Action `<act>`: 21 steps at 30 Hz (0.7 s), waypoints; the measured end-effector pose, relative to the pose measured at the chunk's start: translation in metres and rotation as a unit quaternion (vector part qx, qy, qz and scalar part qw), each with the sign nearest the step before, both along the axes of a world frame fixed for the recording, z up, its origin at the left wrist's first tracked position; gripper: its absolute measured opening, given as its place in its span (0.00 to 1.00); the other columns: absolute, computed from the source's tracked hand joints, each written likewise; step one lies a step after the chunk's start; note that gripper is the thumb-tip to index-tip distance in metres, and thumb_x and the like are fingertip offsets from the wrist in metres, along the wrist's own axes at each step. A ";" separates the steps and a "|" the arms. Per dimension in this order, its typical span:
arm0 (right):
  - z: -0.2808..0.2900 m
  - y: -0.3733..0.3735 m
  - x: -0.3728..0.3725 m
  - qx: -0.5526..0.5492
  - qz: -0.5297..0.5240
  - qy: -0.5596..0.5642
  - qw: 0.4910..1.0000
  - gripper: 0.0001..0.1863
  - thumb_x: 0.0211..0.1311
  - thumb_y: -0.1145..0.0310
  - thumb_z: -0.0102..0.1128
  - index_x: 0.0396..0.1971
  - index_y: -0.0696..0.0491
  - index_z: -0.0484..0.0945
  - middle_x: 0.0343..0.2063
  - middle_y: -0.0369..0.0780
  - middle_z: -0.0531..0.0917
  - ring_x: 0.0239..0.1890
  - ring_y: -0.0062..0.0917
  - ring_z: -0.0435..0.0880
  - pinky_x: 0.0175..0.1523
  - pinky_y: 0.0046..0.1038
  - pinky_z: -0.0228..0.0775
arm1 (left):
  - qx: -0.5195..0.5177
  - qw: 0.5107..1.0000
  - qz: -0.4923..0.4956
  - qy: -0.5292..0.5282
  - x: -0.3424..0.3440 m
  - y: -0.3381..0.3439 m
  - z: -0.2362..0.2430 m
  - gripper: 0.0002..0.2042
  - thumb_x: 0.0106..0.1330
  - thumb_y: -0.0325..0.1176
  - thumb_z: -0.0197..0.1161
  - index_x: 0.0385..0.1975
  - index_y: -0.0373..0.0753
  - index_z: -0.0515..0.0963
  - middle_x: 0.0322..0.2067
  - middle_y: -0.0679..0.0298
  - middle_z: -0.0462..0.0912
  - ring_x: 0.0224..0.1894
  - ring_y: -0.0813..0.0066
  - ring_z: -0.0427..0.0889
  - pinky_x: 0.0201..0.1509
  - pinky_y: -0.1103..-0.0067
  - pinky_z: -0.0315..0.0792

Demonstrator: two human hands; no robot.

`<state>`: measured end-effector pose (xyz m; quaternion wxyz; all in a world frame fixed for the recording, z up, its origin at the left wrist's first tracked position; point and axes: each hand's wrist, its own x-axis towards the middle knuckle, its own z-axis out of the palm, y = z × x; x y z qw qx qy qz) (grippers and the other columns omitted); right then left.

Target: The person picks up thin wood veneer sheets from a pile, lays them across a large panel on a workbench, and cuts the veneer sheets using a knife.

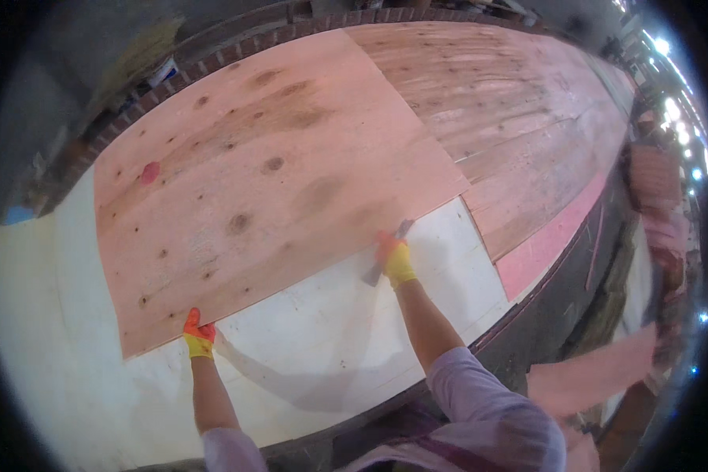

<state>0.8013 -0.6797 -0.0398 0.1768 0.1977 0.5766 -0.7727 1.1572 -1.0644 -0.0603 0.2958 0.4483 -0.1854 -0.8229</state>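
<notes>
A large pink veneer sheet (pixel 291 173) with dark knots and a red patch lies over a white board (pixel 330 338). My left hand (pixel 199 332), in an orange-and-yellow glove, grips the sheet's near edge toward the lower left. My right hand (pixel 396 256), gloved alike and slightly blurred, is closed on a dark flat tool (pixel 370 275) just below the sheet's edge at its right part. A browner, streaked pink sheet (pixel 495 102) extends behind to the right, with a brighter pink strip (pixel 543 240) along its near edge.
A low brick wall (pixel 236 49) runs behind the sheets. Dark edges of the work surface border the near and right sides. Loose pink sheets (pixel 590 366) lie at the lower right, with more pieces (pixel 657 197) farther back. Bright lights show at the far right.
</notes>
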 end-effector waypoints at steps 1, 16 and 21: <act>-0.012 0.002 -0.003 0.002 -0.008 0.003 1.000 0.08 0.47 0.71 0.61 0.17 0.53 0.70 0.10 0.34 0.68 0.07 0.20 0.63 0.13 0.24 0.60 | 0.002 1.000 -0.008 0.003 -0.003 -0.002 -0.002 0.13 0.55 0.28 0.59 0.40 0.35 0.73 0.39 0.60 0.78 0.44 0.66 0.76 0.48 0.72 0.73; -0.028 -0.005 -0.016 0.180 0.123 0.210 0.953 0.06 0.46 0.71 0.54 0.19 0.58 0.70 0.10 0.40 0.73 0.07 0.23 0.69 0.11 0.24 0.62 | -0.047 0.994 -0.032 -0.097 -0.008 -0.038 -0.016 0.16 0.56 0.41 0.58 0.39 0.37 0.74 0.39 0.61 0.79 0.40 0.69 0.79 0.40 0.78 0.75; 0.014 -0.009 -0.015 0.055 0.036 -0.089 0.994 0.08 0.46 0.71 0.55 0.17 0.61 0.71 0.10 0.42 0.75 0.07 0.24 0.70 0.11 0.25 0.63 | -0.038 0.980 -0.139 -0.135 0.005 -0.028 0.011 0.19 0.58 0.48 0.57 0.41 0.39 0.73 0.36 0.63 0.79 0.31 0.72 0.78 0.33 0.79 0.75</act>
